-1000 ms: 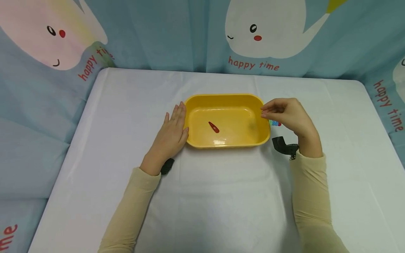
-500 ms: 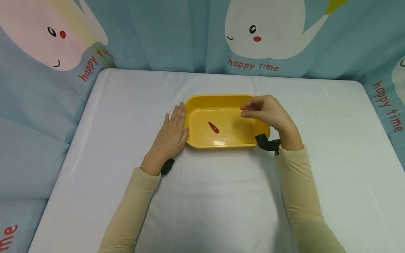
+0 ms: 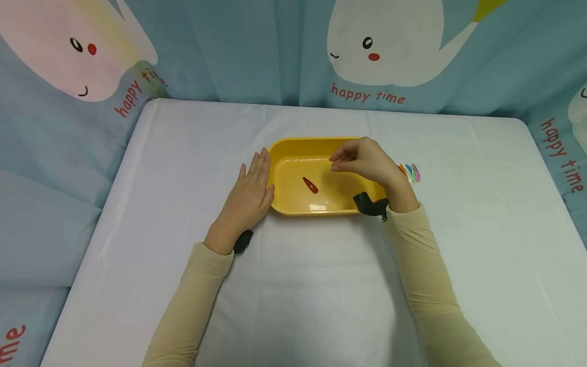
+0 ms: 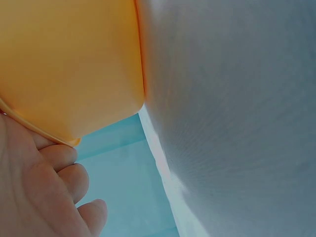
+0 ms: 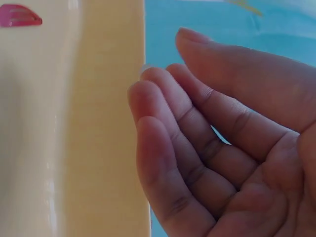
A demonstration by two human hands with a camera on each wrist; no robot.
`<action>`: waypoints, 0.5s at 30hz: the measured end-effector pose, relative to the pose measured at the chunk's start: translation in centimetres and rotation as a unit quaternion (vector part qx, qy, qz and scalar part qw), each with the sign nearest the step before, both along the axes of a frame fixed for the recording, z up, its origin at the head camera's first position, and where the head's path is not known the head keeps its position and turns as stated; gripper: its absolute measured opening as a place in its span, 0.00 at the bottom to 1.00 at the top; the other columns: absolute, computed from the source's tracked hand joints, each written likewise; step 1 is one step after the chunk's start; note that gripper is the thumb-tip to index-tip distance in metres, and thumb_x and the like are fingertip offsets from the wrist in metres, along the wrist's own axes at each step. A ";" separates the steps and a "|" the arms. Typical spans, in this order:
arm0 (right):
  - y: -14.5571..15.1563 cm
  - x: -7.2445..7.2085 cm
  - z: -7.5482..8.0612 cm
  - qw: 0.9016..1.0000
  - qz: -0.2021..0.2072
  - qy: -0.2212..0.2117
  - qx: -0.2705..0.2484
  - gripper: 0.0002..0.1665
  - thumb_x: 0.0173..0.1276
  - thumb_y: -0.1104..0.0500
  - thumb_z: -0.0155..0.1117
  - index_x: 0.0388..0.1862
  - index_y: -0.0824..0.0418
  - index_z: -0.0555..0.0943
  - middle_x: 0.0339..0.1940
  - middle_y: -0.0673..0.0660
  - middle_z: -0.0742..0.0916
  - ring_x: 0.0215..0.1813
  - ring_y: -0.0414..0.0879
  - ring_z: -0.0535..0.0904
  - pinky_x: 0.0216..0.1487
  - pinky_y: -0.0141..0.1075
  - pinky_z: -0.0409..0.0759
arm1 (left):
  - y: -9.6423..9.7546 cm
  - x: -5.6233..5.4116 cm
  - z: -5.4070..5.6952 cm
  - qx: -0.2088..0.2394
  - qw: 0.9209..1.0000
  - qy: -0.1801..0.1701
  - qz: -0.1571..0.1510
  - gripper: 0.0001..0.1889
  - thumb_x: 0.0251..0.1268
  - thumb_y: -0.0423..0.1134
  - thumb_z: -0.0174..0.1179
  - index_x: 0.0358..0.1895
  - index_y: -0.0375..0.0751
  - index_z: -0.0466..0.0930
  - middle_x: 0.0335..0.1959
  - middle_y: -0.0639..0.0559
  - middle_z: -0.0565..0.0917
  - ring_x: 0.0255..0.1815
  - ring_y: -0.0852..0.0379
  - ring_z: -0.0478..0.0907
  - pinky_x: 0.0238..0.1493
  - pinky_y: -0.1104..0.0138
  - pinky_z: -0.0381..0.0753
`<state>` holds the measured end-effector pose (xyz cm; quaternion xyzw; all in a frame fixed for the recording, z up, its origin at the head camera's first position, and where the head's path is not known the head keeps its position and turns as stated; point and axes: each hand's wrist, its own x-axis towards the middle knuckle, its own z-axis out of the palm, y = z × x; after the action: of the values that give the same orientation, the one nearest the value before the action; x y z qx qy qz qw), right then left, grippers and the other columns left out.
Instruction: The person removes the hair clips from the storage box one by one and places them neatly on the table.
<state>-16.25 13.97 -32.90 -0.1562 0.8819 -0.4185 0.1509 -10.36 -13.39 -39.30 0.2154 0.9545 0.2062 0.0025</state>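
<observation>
A yellow basin (image 3: 327, 210) stands on the white table, with one red snap hair clip (image 3: 310, 185) lying on its floor. My left hand (image 3: 245, 201) rests along the basin's left rim, fingers straight; the left wrist view shows fingertips (image 4: 74, 180) at that rim. Over the basin's right half hovers my right hand (image 3: 367, 163), fingers loosely bent. In the right wrist view the thumb stands apart from the fingers (image 5: 155, 148) and nothing lies between them. That view also catches the red clip (image 5: 20, 16) at its upper left.
Several colourful hair clips (image 3: 412, 173) lie on the table just right of the basin, partly hidden by my right wrist. A black wrist camera (image 3: 370, 205) hangs beside that wrist. Blue curtain (image 3: 247, 51) with printed whales borders the table's back and left side.
My right hand has moved left from the basin's right rim to over its inside, uncovering more of the colourful clips. The left hand and the red clip have stayed put.
</observation>
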 end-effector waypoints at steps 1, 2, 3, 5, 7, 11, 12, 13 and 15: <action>-0.1 -0.1 0.0 1.000 0.003 0.001 0.001 0.11 0.60 0.64 0.68 0.40 0.70 0.83 0.35 0.58 0.87 0.35 0.46 0.80 0.38 0.31 0.76 | 0.0 0.0 0.0 -0.001 1.000 0.000 0.000 0.33 0.75 0.42 0.36 0.74 0.32 0.34 0.76 0.43 0.38 0.76 0.50 0.35 0.72 0.51 0.36; -0.2 -0.1 -0.1 1.000 0.005 0.002 0.001 0.11 0.60 0.64 0.69 0.39 0.69 0.84 0.35 0.58 0.87 0.35 0.46 0.79 0.37 0.31 0.76 | 0.0 0.0 0.0 -0.001 1.000 -0.001 0.000 0.33 0.74 0.42 0.36 0.74 0.32 0.34 0.76 0.43 0.38 0.76 0.49 0.35 0.72 0.51 0.36; -0.3 -0.2 -0.1 1.000 0.007 0.003 0.001 0.10 0.59 0.64 0.69 0.39 0.69 0.84 0.34 0.57 0.87 0.34 0.47 0.79 0.37 0.31 0.75 | 0.0 0.0 0.0 -0.001 1.000 -0.002 0.000 0.33 0.74 0.42 0.36 0.74 0.32 0.34 0.76 0.43 0.38 0.76 0.49 0.35 0.72 0.51 0.36; -0.6 -0.4 -0.2 1.000 0.012 0.000 0.000 0.10 0.59 0.64 0.69 0.38 0.69 0.84 0.33 0.57 0.87 0.34 0.47 0.79 0.37 0.32 0.76 | 0.0 -0.1 0.0 -0.001 1.000 -0.002 0.000 0.33 0.74 0.41 0.36 0.74 0.32 0.34 0.76 0.43 0.38 0.76 0.49 0.35 0.72 0.51 0.36; -0.9 -0.7 -0.3 1.000 0.021 -0.005 -0.001 0.10 0.59 0.64 0.69 0.38 0.69 0.84 0.33 0.58 0.86 0.35 0.48 0.80 0.38 0.32 0.76 | 0.0 -0.1 0.0 0.000 1.000 -0.003 0.002 0.33 0.74 0.41 0.37 0.74 0.32 0.35 0.76 0.44 0.38 0.76 0.50 0.35 0.72 0.52 0.36; -1.6 -1.3 -0.6 0.999 0.040 -0.015 0.005 0.09 0.59 0.64 0.69 0.37 0.69 0.84 0.32 0.58 0.86 0.36 0.49 0.80 0.40 0.33 0.77 | 0.0 -0.1 0.1 0.000 1.000 -0.003 0.003 0.33 0.74 0.41 0.37 0.74 0.32 0.35 0.76 0.44 0.38 0.76 0.50 0.35 0.72 0.52 0.36; -1.8 -1.5 -0.7 0.999 0.045 -0.018 0.007 0.10 0.59 0.64 0.69 0.37 0.69 0.84 0.33 0.58 0.86 0.36 0.49 0.80 0.41 0.34 0.77 | 0.0 -0.1 0.1 0.000 1.000 -0.003 0.003 0.33 0.74 0.41 0.37 0.74 0.32 0.35 0.76 0.44 0.38 0.76 0.50 0.35 0.72 0.52 0.36; -2.0 -1.6 -0.8 0.999 0.047 -0.022 0.010 0.09 0.60 0.64 0.68 0.37 0.69 0.84 0.33 0.58 0.86 0.36 0.49 0.80 0.41 0.34 0.76 | 0.1 -0.1 0.1 0.000 1.000 -0.003 0.003 0.33 0.74 0.41 0.37 0.74 0.32 0.35 0.76 0.44 0.38 0.76 0.50 0.35 0.72 0.52 0.36; -2.4 -1.9 -1.0 0.998 0.052 -0.030 0.014 0.09 0.60 0.64 0.68 0.37 0.69 0.84 0.32 0.58 0.86 0.36 0.49 0.79 0.40 0.34 0.76 | 0.1 -0.1 0.0 -0.001 1.000 -0.003 0.002 0.33 0.74 0.41 0.37 0.74 0.32 0.35 0.76 0.44 0.38 0.76 0.50 0.35 0.72 0.52 0.36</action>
<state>-18.17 11.61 -33.89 -0.1872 0.8734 -0.4024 0.2006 -10.41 -13.32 -39.26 0.2128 0.9551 0.2063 0.0055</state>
